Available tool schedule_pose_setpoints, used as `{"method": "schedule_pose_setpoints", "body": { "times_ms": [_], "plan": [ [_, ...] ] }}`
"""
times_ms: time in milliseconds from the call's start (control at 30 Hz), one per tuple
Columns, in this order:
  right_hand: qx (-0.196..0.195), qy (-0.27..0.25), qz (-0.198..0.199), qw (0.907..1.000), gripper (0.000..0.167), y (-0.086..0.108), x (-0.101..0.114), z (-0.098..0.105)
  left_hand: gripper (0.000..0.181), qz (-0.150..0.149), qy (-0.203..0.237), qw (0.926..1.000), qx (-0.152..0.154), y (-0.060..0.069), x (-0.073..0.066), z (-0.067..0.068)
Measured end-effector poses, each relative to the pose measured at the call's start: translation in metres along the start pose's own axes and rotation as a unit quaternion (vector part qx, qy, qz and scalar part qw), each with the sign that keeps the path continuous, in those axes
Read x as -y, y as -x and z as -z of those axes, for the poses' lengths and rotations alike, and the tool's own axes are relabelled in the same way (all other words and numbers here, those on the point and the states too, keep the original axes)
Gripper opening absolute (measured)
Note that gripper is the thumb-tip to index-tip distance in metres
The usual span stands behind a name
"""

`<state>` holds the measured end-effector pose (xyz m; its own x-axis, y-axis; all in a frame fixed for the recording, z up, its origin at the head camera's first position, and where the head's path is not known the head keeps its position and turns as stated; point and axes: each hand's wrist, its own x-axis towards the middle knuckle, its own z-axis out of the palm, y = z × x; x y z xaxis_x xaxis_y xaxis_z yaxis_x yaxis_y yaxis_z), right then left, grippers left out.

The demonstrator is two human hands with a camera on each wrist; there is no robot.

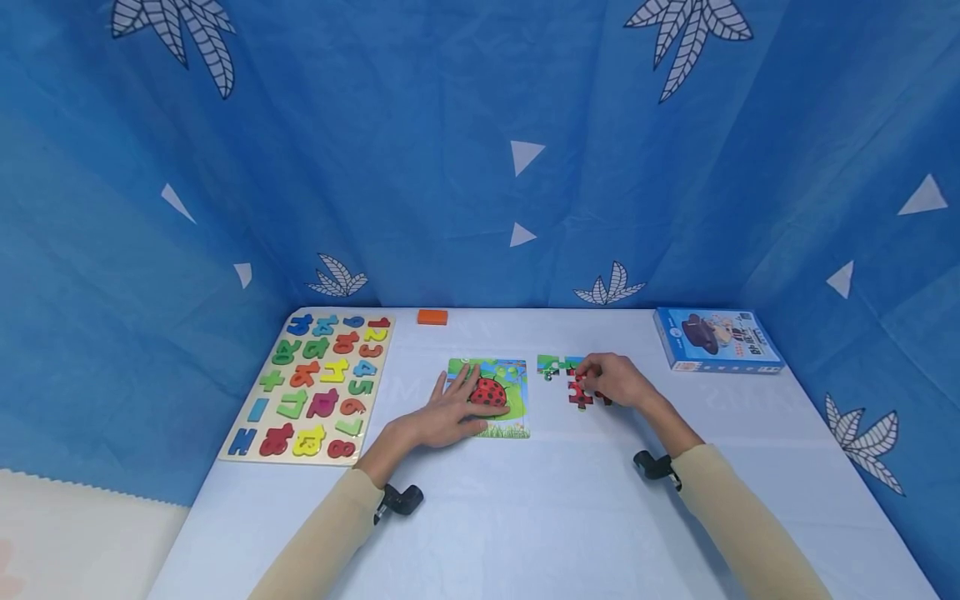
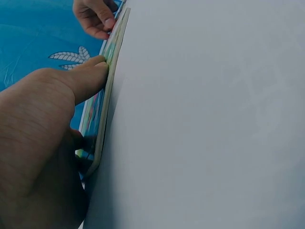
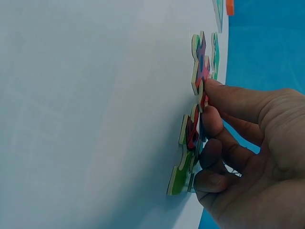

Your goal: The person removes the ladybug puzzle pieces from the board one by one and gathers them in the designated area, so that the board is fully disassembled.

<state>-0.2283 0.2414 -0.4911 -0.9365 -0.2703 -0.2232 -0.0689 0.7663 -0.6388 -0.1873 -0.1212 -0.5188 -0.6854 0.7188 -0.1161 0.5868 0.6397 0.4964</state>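
My left hand rests on a square picture board with a red ladybug, fingers spread over its left part. In the left wrist view the thumb lies along the board's edge. To the right of the board, my right hand is over a group of loose jigsaw pieces. Its thumb and forefinger pinch a red puzzle piece in the right wrist view. A green puzzle piece lies below the curled fingers, which partly hide the pieces beneath.
A wooden number board with coloured numerals lies at the left. An orange block sits near the back edge, and a blue box lies at the back right. Blue patterned cloth hangs behind the white table.
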Motion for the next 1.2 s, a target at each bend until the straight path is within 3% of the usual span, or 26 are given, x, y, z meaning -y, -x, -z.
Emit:
{"method": "schedule_pose_setpoints", "body": {
  "times_ms": [600,800,967,1200],
  "plan": [
    [-0.002,-0.004,0.001,1.0000,0.019,0.001,0.003,-0.002,0.047,0.025,-0.010,0.9996,0.006,0.003,-0.004,0.004],
    [-0.011,-0.011,-0.002,0.9999,0.019,0.002,0.005,0.000,0.055,0.024,0.017,0.9995,-0.012,0.000,0.001,0.004],
    [-0.025,-0.009,0.008,0.9996,0.018,0.001,0.007,-0.002,0.069,0.051,0.017,0.9975,-0.046,0.000,0.001,0.006],
    [-0.043,-0.018,0.028,0.9985,0.013,-0.003,0.020,-0.014,0.098,0.120,-0.064,0.9875,-0.079,0.001,0.004,0.008]
  ]
}}
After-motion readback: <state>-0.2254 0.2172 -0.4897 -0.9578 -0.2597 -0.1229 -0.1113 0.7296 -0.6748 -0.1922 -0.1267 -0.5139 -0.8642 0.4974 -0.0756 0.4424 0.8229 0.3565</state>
